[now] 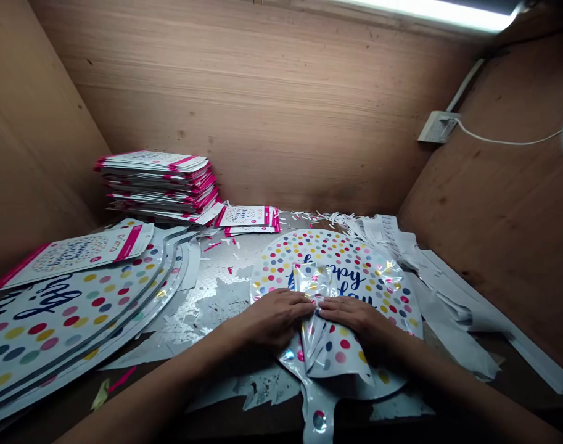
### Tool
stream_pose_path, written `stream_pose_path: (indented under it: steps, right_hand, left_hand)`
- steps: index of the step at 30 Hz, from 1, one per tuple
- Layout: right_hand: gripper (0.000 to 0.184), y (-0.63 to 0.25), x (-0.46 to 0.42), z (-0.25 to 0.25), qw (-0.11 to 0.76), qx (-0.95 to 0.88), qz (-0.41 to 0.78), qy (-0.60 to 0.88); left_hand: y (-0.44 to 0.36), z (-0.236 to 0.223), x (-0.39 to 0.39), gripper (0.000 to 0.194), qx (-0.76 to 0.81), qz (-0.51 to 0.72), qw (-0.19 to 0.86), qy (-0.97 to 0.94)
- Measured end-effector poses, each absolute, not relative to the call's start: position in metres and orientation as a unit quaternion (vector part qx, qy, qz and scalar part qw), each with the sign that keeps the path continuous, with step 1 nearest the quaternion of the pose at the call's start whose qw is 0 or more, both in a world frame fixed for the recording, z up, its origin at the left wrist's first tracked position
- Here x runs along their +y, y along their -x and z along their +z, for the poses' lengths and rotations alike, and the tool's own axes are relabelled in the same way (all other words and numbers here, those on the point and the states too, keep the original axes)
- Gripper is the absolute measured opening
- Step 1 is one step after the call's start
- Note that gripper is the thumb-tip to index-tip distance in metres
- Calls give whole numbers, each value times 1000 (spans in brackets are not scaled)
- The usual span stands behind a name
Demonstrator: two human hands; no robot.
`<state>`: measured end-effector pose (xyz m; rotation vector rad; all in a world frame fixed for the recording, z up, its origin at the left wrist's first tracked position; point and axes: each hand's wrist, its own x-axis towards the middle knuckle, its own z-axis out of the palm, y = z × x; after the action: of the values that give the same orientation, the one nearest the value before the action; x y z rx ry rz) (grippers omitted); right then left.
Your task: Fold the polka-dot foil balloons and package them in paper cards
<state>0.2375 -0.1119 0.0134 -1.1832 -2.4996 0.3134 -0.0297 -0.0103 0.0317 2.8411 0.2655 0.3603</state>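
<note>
A folded foil balloon (341, 351) with coloured dots lies in front of me, narrowed into a strip through its middle. My left hand (279, 316) is closed on its left edge, fingertips pressing down near the centre. From the other side my right hand (355, 317) grips the same foil, its fingers bent over the fold and almost meeting the left ones. Beneath is a flat round foil balloon (281, 256) with dots and blue lettering. A dotted tail (319, 416) points toward me. Both thumbs are mostly hidden.
At left, several flat dotted balloons (73, 308) overlap, with a printed packet (91, 250) on top. Behind them rises a tall packet stack (161, 185), beside a few more packets (244, 217). Paper strips (447, 302) lie right. Wooden walls (263, 105) enclose the worktop (216, 265).
</note>
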Motion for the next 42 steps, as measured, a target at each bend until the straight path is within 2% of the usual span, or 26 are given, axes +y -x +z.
stream_pose_path:
  steps: [2,4,5,7,9,11,13,16,22,26,30,33,37,39,40,42]
  right_hand:
    - [50,-239,-102,17,207,-868,156,423]
    - [44,-241,-94,20,249,-832,224,443]
    - [38,-242,-91,21,274,-800,269,461]
    - [36,-242,-83,21,330,-712,368,499]
    - [40,-240,-75,19,383,-621,441,523]
    - [56,-236,-71,17,414,-562,465,544]
    - [71,-233,-70,16,417,-538,450,577]
    - [83,-230,-72,17,397,-544,394,625]
    - [83,-225,-76,20,367,-582,282,669]
    - [87,-226,-74,15,373,-577,264,677]
    - [97,-225,-75,19,383,-531,360,665]
    - [96,-225,-79,33,327,-578,347,662]
    - [99,-235,-75,48,198,-786,173,559]
    - [83,-240,-70,50,163,-841,162,490]
    - [66,-241,-67,50,174,-845,166,477]
    - [30,-239,-63,52,252,-813,196,487]
  left_hand:
    - [32,32,-9,59,109,115,138,-978]
    - [32,31,-9,57,131,108,158,-973]
    - [31,30,-9,54,141,108,174,-969]
    - [26,25,-9,35,167,126,208,-955]
    - [21,19,-8,24,220,171,229,-933]
    - [15,14,-7,28,292,216,225,-904]
    - [11,11,-6,25,353,234,215,-880]
    - [7,12,-5,26,415,224,195,-860]
    - [5,15,-7,26,466,234,104,-847]
    - [8,15,-11,53,337,239,69,-908]
    - [8,10,-14,70,253,161,57,-952]
    - [7,9,-13,60,273,134,41,-952]
    - [9,16,-8,46,254,126,32,-959]
    - [12,21,-3,46,241,136,65,-959]
    - [14,24,0,44,241,148,99,-954]
    - [18,29,4,31,253,185,212,-926]
